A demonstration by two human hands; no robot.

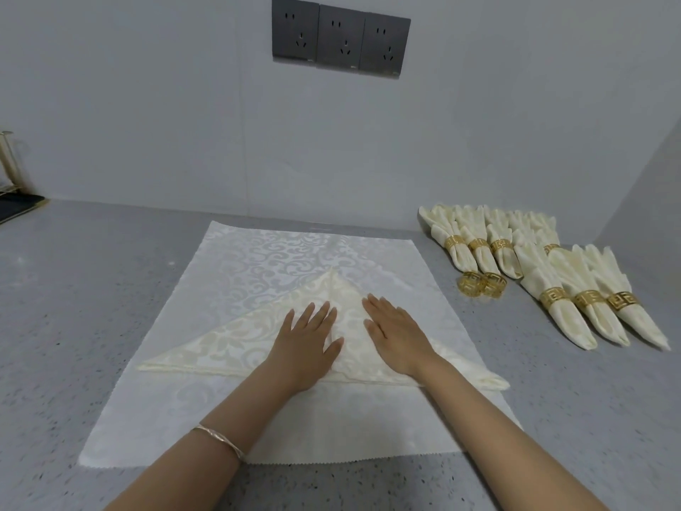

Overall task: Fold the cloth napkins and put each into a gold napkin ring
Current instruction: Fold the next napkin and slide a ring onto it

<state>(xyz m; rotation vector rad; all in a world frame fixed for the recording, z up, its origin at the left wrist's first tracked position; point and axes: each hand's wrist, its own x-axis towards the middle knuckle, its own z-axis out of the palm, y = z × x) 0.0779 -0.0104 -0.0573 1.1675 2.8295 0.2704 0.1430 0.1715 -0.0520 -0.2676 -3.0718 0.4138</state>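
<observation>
Work surface: a grey speckled counter (73,289) against a pale wall. A white patterned cloth (258,252) lies spread flat at the centre of the counter, its far edge close to the wall and its near edge toward the person.

Workpiece: one cream napkin (221,344) lies on the white cloth, folded into a wide triangle. The apex points toward the wall and the long base runs parallel to the counter's front edge. The right side is folded over toward the centre line.

Hand position: the left hand (306,344) and the right hand (394,333) rest palm down on the middle of the napkin, side by side but apart. All fingers are straight, slightly spread, and press flat on the fabric. Neither hand grips anything. A thin bracelet (217,438) sits on the left wrist.

Finished items: ringed napkins (586,289) lie in two rows near the counter's right rear corner, each passed through a gold ring. Two empty gold rings (481,284) stand touching each other, just in front of the rear row.

Wall: three dark sockets (341,40) are mounted above the cloth.
</observation>
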